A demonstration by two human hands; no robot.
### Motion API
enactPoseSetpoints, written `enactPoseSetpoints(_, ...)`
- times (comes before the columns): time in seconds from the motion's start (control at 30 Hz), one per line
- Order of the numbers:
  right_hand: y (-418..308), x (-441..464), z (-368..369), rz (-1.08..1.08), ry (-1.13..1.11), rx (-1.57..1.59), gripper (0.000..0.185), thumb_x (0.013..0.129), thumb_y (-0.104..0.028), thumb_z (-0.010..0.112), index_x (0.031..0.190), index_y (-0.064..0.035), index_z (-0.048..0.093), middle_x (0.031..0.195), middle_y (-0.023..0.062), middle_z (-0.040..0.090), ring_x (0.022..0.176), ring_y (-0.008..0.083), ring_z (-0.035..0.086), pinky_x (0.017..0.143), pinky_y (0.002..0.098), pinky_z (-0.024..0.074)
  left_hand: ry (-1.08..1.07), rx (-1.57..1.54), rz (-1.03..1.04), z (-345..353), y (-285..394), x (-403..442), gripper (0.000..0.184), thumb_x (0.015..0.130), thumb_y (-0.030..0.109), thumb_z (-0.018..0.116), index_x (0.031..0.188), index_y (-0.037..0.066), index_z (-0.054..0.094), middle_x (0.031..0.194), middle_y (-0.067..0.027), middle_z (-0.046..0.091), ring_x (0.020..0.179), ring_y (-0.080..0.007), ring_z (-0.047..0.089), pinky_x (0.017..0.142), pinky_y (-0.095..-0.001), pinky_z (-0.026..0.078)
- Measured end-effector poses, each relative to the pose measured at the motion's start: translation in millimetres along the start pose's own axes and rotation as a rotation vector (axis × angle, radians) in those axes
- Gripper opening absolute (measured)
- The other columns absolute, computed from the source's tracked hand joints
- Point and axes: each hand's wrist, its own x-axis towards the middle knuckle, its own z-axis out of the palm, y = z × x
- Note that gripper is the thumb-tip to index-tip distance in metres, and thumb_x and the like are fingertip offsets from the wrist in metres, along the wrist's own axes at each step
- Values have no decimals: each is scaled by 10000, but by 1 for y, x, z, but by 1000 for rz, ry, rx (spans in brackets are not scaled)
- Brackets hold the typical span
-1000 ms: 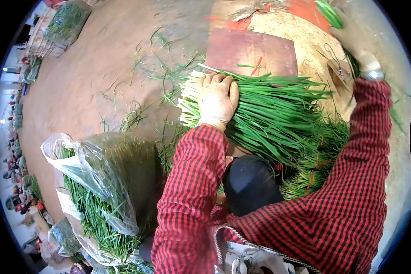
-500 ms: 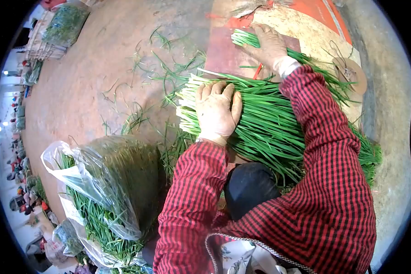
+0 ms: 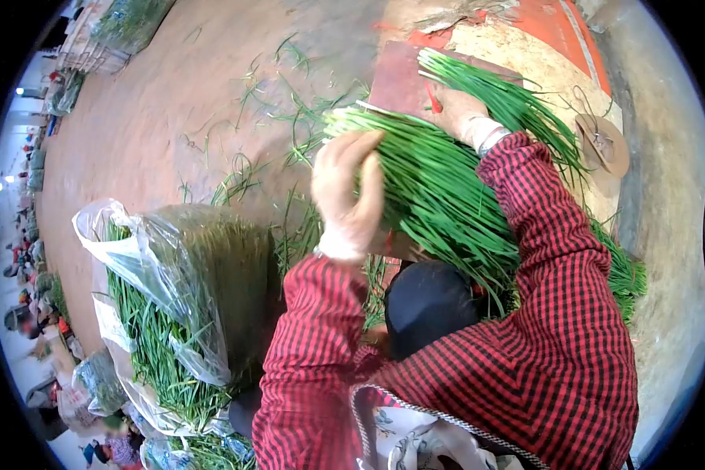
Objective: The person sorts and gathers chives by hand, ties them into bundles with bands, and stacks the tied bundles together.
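A large loose bundle of long green chives (image 3: 439, 188), pale at the stem ends, lies across a low board in front of me. My left hand (image 3: 345, 188), gloved and a little blurred, is at the bundle's left edge, its thumb apart from the bent fingers and nothing visible in it. Above the bundle, my right hand (image 3: 458, 113) has its fingers closed on a thin red strip (image 3: 433, 99). A smaller chive bunch (image 3: 493, 88) lies just beyond that hand on a dark reddish board (image 3: 395, 77). My right fingertips are partly hidden.
An open clear plastic bag (image 3: 153, 251) packed with chives stands at my left. Stray leaves (image 3: 239, 180) litter the floor. A round tan disc (image 3: 603, 146) lies at the right, near more chives (image 3: 623, 274). Other filled bags and people are farther left.
My left hand has lifted off the big bundle's stems and shifted left. My right hand has let go of the small bunch, drawn back toward me and taken hold of the red strip.
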Motion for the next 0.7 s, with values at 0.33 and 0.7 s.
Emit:
enactPoseSetpoints(0.33, -8, 18, -3, -66, -118, 180, 311, 858, -319, 615, 1074, -112, 702, 899, 91, 704, 833, 256, 660, 768, 374, 510, -445, 413, -371, -21, 6, -123, 377, 735, 324, 791, 1017, 116, 651, 871, -29, 635, 786, -228, 613, 696, -354, 489)
enactPoseSetpoints(0.7, -24, 19, -20, 117, -343, 432, 257, 888, -246, 651, 1016, -27, 694, 739, 27, 633, 623, 108, 564, 542, 283, 465, -520, 484, -299, -13, -4, -124, 145, 778, 217, 666, 859, 108, 613, 777, -71, 617, 676, -271, 627, 585, -395, 498)
